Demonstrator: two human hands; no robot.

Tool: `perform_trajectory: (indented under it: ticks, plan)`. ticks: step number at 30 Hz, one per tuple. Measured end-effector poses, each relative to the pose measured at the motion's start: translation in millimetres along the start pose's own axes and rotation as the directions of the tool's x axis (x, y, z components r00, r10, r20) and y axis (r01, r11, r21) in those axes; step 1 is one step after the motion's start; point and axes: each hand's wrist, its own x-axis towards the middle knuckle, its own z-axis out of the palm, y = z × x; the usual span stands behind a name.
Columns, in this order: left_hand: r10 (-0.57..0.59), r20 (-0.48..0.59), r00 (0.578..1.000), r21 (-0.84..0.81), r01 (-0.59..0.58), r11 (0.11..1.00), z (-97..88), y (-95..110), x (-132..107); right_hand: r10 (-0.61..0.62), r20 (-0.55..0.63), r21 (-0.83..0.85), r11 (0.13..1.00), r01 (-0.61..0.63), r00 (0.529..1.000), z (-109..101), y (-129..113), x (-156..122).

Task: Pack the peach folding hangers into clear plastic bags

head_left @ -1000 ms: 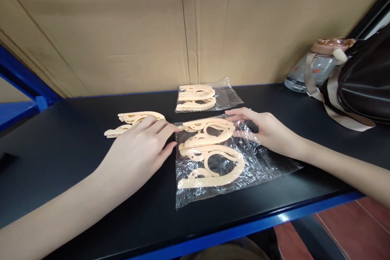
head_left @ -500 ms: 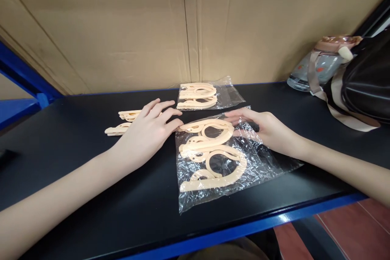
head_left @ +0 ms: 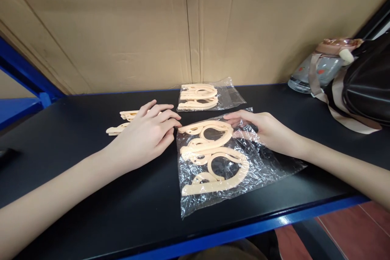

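A clear plastic bag [head_left: 262,166] lies on the black table [head_left: 76,162] with several peach plastic hangers [head_left: 213,156] in it. My right hand [head_left: 268,130] rests flat on the bag's far right part, fingers stretched out toward the top hanger. My left hand [head_left: 146,134] lies open just left of the bag's mouth, fingertips close to the top hanger's end. Behind my left hand sits a small loose pile of the same hangers [head_left: 122,124], partly hidden by my fingers.
A second clear bag of hangers [head_left: 204,97] lies further back by the cardboard wall [head_left: 152,28]. At the far right stand a water bottle [head_left: 323,65] and a black bag [head_left: 368,85] with a beige strap. The table's blue front edge [head_left: 243,233] runs below.
My left hand slid forward and slightly left, up beside the loose pile, fingers spreading. My right hand stayed on the bag. The view shifted a little.
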Motion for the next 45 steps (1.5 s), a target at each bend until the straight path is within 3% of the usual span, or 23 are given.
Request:
perform_trajectory:
  ticks: [10, 22, 38, 45]
  plan:
    - [-0.037, 0.018, 0.999, -0.098, 0.039, 0.994, 5.6, 0, 2, -0.007, -0.010, -0.038, 0.999, 0.007, 1.000, 2, 1, 1]
    - [-0.052, 0.052, 0.997, -0.105, 0.058, 0.993, 2.9, 0, -1, -0.032, -0.013, -0.060, 0.998, 0.031, 0.999, 4, 2, 0]
    - [-0.131, 0.221, 0.966, -0.274, 0.190, 0.943, -13.3, 14, 0, -0.065, -0.044, -0.069, 0.996, 0.062, 0.997, 7, 5, 1]
    - [-0.133, 0.227, 0.965, -0.314, 0.201, 0.928, -12.9, 12, 0, -0.078, -0.051, -0.083, 0.994, 0.074, 0.996, 8, 5, 0]
